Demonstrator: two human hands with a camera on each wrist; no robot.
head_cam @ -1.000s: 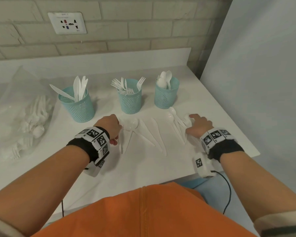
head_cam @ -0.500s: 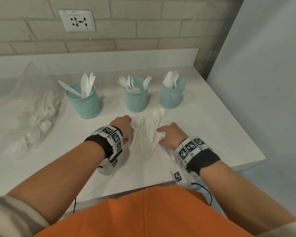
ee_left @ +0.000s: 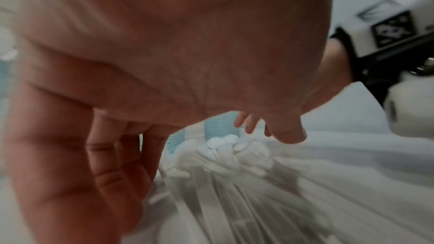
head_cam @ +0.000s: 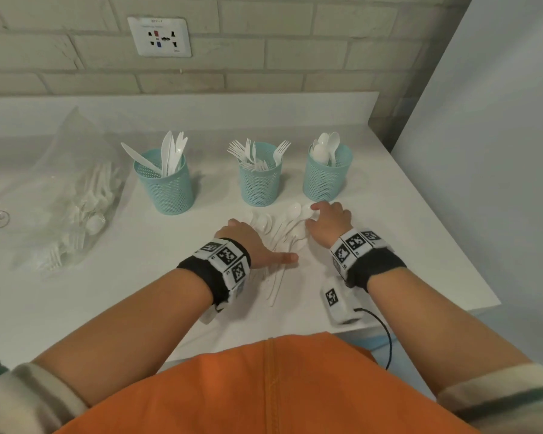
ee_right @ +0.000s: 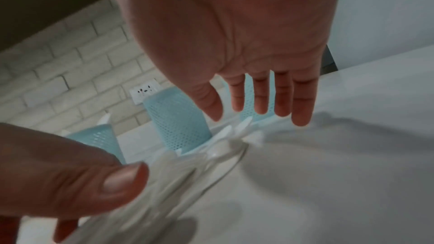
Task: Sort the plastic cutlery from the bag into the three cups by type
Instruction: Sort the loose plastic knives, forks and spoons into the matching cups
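Three teal mesh cups stand in a row: the knife cup (head_cam: 165, 183) on the left, the fork cup (head_cam: 259, 180) in the middle, the spoon cup (head_cam: 326, 177) on the right. A bunch of white plastic spoons (head_cam: 284, 228) lies on the counter in front of them. My left hand (head_cam: 248, 239) lies flat along the bunch's left side, thumb stretched out over the handles. My right hand (head_cam: 326, 219) rests on the spoon bowls at the right, fingers straight. In the left wrist view the spoons (ee_left: 225, 147) lie heaped beyond my palm. My right fingers (ee_right: 281, 97) hang spread above the spoons (ee_right: 220, 151).
A clear plastic bag (head_cam: 69, 208) holding more white cutlery lies at the counter's left. The counter's edge (head_cam: 452, 252) runs close on the right, beside a grey wall. A brick wall with a socket (head_cam: 160, 36) stands behind the cups.
My hands came together from either side, pushing the scattered spoons into one bunch. My right hand then slid forward towards the spoon cup, and my left thumb spread out.
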